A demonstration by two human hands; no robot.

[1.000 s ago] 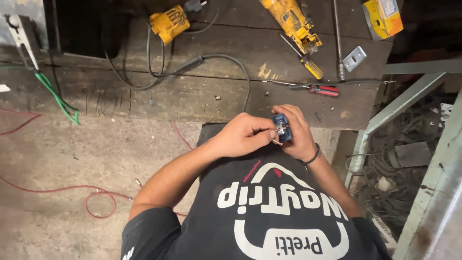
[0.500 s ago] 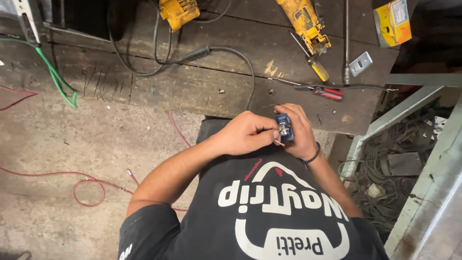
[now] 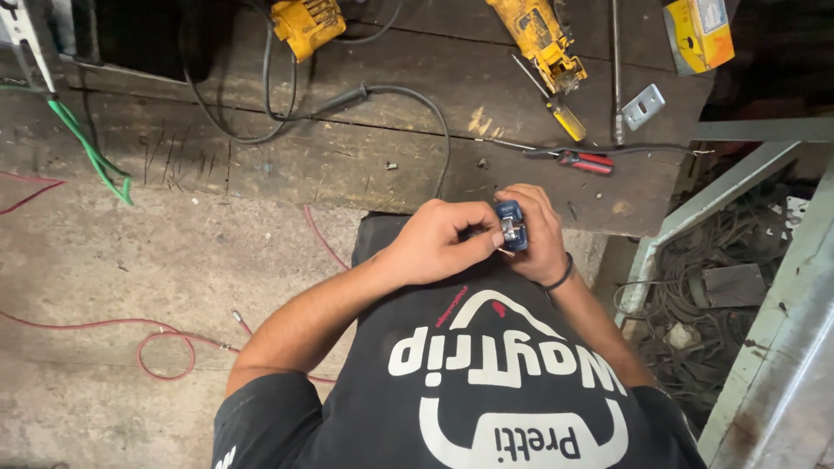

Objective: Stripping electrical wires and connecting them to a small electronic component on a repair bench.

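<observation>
change vs earlier: camera view has slid a little; workbench tools sit lower in frame than half a second ago, and the yellow box now shows near the top right corner. Hands and the part keep the same pose against the torso.
green cable [image 3: 91,152]: far left, runs diagonally down off the bench edge onto the concrete floor [image 3: 130,269].
red wire [image 3: 165,352]: loops on the floor, lower left.
workbench [image 3: 347,156]: dark worn wood, across the top.
yellow power tool [image 3: 304,24]: top centre-left on the bench, black cord [image 3: 408,91] curling from that area toward the bench's front edge.
left hand [image 3: 439,239]: fingers curled, thumb and fingertips pinching at the small blue part, touching it from the left.
small blue electrical part [image 3: 511,224]: held between both hands, just in front of the bench edge, above the black shirt; metal bit visible on its face, detail too small to tell.
right hand [image 3: 540,234]: fingers wrapped around the blue part from the right, gripping it; dark band on the wrist.
second yellow power tool [image 3: 539,39]: top centre-right on the bench.
yellow-handled screwdriver [image 3: 556,108]: just below that tool.
red-handled pliers [image 3: 582,161]: near the bench front edge, right of the hands.
metal plate [image 3: 643,106]: small, grey, with holes, right of the screwdriver.
containers: yellow box [image 3: 699,35], top right on the bench; contents not visible.
far right: tangle of dark cables [image 3: 695,304] on the ground behind a pale metal frame [image 3: 782,347].
</observation>
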